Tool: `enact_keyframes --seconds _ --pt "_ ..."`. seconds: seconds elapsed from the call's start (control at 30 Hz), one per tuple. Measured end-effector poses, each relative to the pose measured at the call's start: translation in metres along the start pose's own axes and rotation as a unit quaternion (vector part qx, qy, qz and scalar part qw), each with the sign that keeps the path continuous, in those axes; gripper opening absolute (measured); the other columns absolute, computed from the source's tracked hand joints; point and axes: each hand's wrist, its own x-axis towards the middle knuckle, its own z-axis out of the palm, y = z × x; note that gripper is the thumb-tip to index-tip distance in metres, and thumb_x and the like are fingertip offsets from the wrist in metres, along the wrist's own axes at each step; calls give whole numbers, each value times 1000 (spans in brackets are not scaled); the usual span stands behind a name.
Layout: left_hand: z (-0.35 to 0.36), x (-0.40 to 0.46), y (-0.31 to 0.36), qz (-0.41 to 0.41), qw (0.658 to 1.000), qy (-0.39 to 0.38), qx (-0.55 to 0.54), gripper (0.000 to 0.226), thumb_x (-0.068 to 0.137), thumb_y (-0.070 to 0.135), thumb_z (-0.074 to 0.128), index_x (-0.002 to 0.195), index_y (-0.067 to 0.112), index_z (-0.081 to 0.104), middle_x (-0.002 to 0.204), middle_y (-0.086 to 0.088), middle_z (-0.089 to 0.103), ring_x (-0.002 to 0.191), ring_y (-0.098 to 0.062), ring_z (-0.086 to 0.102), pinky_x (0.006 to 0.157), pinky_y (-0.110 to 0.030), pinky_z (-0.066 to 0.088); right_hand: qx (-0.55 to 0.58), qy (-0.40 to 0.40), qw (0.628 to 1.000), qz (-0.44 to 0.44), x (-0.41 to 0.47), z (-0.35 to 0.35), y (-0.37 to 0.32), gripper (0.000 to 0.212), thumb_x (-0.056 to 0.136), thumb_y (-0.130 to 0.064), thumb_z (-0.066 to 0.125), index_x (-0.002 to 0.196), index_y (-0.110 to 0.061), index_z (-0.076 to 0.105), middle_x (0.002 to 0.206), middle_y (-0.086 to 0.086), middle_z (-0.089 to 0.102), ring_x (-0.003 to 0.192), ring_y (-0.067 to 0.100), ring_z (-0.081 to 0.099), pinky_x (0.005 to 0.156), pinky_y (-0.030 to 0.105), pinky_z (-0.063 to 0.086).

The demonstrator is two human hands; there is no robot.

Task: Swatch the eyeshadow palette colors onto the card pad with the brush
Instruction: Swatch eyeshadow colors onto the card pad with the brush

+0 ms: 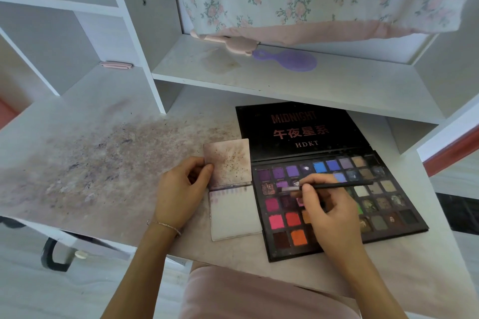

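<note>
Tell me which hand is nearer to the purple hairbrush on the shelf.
Right, though only slightly. The right hand holds the brush over the palette, almost straight below the hairbrush. The left hand, pinching the card pad, sits further left.

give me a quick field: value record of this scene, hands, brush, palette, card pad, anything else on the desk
left hand: pinches the flipped-up stained top card of the card pad
right hand: holds the brush, over the palette
brush tip: at a purple pan, left part of the palette
palette: open, lid lying flat behind, on the desk
card pad: left of the palette; lower card has faint marks along its top edge
desk: stained with powder left of the pad
shelf: purple hairbrush lying on it
</note>
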Motion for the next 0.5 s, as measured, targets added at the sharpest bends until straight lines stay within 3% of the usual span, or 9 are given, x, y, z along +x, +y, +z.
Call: enact_keyframes --seconds 0.27,0.4,0.5 --pt "0 0 -2 0 1000 -5 2 9 86 15 59 86 19 67 71 5 65 65 -6 58 57 -8 41 28 -119 992 2 -7 38 -16 21 85 -10 59 82 -31 60 84 -17 66 74 3 62 60 13 48" --pt "0 0 -2 3 1000 -8 -11 10 87 16 58 87 21 66 72 3 66 67 -8 60 58 -12 44 13 -134 991 7 -2 51 -19 11 84 -20 59 82 -31 60 75 -2 66 70 14 61 61 32 51" --pt "0 0 -1 10 1000 -9 -17 12 87 16 58 85 26 64 71 5 65 66 -7 59 59 -14 45 -2 -145 989 9 1 56 -18 11 84 -20 59 83 -31 61 76 -5 66 72 9 60 63 31 51"
